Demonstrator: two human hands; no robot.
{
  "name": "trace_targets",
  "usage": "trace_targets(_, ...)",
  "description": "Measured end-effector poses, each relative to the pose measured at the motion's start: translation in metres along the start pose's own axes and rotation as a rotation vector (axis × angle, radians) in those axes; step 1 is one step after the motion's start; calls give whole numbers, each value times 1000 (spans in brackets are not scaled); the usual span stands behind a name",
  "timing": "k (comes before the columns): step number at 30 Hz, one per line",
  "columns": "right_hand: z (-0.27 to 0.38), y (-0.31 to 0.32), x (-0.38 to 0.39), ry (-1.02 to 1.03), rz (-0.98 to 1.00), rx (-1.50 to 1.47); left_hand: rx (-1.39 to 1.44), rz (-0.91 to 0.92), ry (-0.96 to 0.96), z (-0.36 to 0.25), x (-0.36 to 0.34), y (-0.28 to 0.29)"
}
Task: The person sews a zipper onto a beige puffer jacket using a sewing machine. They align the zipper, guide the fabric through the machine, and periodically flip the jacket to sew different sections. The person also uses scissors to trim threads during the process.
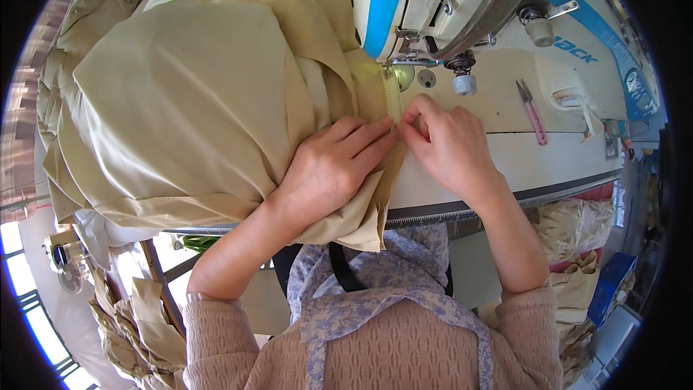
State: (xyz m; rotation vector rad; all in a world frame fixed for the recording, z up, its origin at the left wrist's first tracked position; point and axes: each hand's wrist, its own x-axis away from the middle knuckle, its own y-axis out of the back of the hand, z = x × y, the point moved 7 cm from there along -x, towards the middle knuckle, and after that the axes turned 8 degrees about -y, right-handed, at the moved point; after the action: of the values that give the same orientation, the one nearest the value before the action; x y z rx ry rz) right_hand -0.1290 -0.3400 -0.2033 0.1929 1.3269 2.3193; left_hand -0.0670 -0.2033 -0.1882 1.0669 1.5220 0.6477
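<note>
Beige fabric lies heaped over the left of the sewing table, and one edge of it runs up under the sewing machine head. Along that edge goes a pale zipper, reaching to the lit needle area. My left hand rests on the cloth with its fingers stretched toward the zipper. Just right of it, my right hand is closed, thumb and forefinger pinched at the zipper's edge. The two hands' fingertips nearly meet, and the exact grip is partly hidden.
Pink-handled thread snips lie on the machine bed at the right. A ruler strip follows the table's front edge. More beige cloth hangs below left; plastic-wrapped cloth and a blue box are at lower right.
</note>
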Motion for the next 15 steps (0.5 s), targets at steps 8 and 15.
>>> trace_targets(8,-5,9,5,-49,-17,20,-105,25,-28,-7,-2,-4)
trace_targets(15,14,17,36,464,-234,176,-89,24,-30,-7,-4,-5)
